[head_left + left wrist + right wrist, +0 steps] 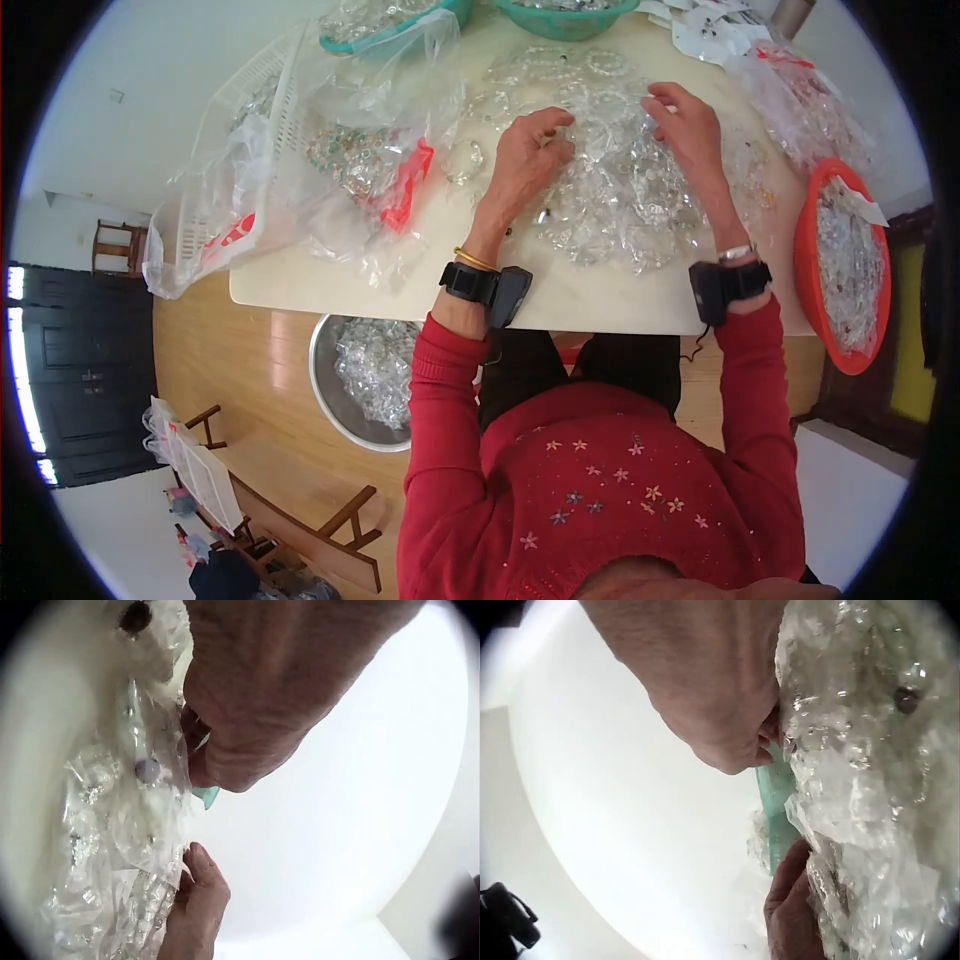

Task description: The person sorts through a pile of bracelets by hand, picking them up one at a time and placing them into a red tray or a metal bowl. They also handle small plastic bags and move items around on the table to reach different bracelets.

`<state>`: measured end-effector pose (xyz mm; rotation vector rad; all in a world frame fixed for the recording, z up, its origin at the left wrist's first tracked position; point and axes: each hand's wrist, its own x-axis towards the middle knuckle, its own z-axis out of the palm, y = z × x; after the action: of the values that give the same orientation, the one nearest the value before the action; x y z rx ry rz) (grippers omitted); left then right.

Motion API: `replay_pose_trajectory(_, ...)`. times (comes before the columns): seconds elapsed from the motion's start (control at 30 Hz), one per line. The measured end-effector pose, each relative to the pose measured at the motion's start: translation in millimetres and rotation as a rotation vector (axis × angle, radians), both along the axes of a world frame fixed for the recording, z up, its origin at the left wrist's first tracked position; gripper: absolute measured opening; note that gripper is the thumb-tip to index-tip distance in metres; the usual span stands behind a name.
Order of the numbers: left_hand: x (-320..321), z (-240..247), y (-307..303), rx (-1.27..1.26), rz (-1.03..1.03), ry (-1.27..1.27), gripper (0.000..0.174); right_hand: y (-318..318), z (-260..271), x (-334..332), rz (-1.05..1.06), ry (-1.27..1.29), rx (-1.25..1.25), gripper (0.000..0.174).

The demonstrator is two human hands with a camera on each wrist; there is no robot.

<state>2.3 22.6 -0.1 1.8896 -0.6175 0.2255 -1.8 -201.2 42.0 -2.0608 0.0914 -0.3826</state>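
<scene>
A heap of small clear plastic packets (625, 205) lies on the pale table in front of the person, some with small dark or shiny bits inside. At the heap's left side is the left hand (533, 155), fingers loosely bent and a gap between thumb and forefinger. Across from it, the right hand (687, 130) reaches over the upper right of the heap with its fingers bent. In the left wrist view, packets (142, 817) stand close beside both hands. Crinkled packets (862, 795) fill the right of the right wrist view, partly hiding the fingertips.
Left on the table (400, 290) are a white plastic basket (285, 110) and an open plastic bag (350, 165). Green basins (565, 22) stand at the back. An orange-red basin (808, 270) of packets is at the right edge; a metal basin (322, 395) sits below.
</scene>
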Motion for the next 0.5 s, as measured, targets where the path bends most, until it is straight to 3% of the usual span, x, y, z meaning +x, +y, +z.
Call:
replay_pose_trajectory(0.03, 0, -2, 0, -0.053, 0.028, 0.097, 0.029, 0, 1, 4, -0.003, -0.002, -0.006, 0.027)
replay_pose_trajectory(0.13, 1, -1, 1, -0.121, 0.074, 0.188, 0.027, 3, -2, 28, 0.136, -0.223, -0.879, 0.030)
replay_pose_trajectory(0.3, -1, 1, 4, -0.110, 0.111, 0.184, 0.025, -2, 0, 52, 0.251, -0.038, -0.856, 0.026)
replay_pose_trajectory(0.4, 2, 2, 5, -0.092, 0.122, 0.183, 0.025, -7, -2, 55, 0.185, 0.082, -0.366, 0.024)
replay_pose_trajectory(0.5, 0, 0, 5, -0.086, 0.141, 0.201, 0.025, -15, -14, 60, 0.217, 0.008, -0.296, 0.021)
